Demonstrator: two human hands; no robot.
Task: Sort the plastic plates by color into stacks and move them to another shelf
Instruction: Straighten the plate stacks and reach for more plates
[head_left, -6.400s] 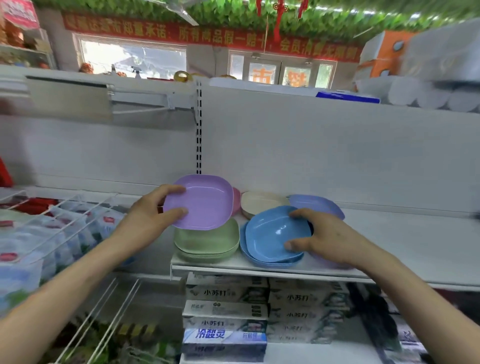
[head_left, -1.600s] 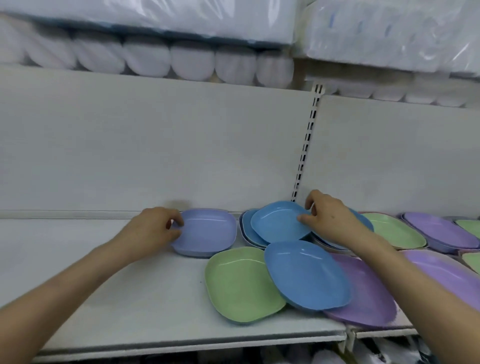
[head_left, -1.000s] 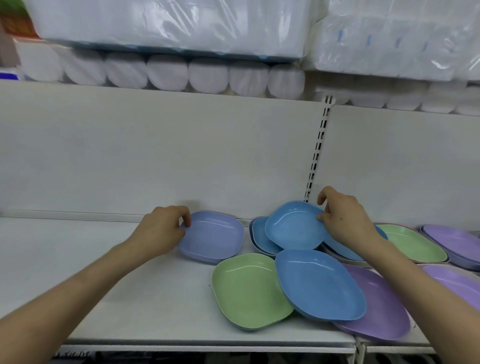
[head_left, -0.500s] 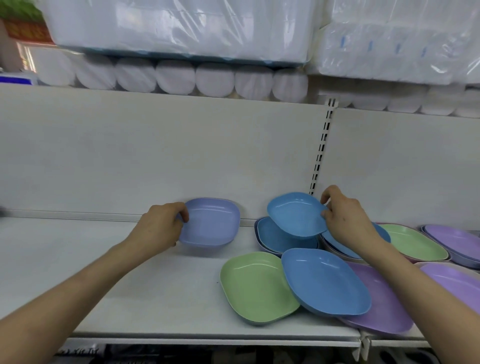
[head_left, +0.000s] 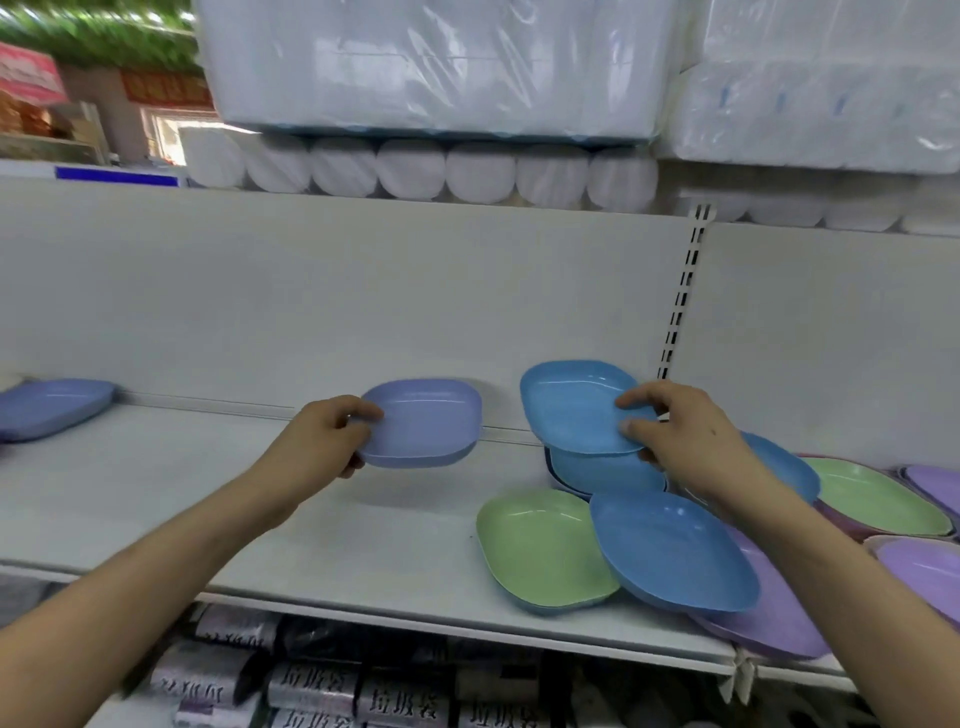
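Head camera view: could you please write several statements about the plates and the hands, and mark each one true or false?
1. The left hand grips the periwinkle plate by its edge. True.
2. The right hand holds a green plate. False: it grips the raised blue plate.
3. The front green plate lies partly under the front blue plate. True.
4. Cardboard boxes are stacked overhead. False: wrapped white rolls are stacked there.
5. The far-left plate lies on the shelf. True.
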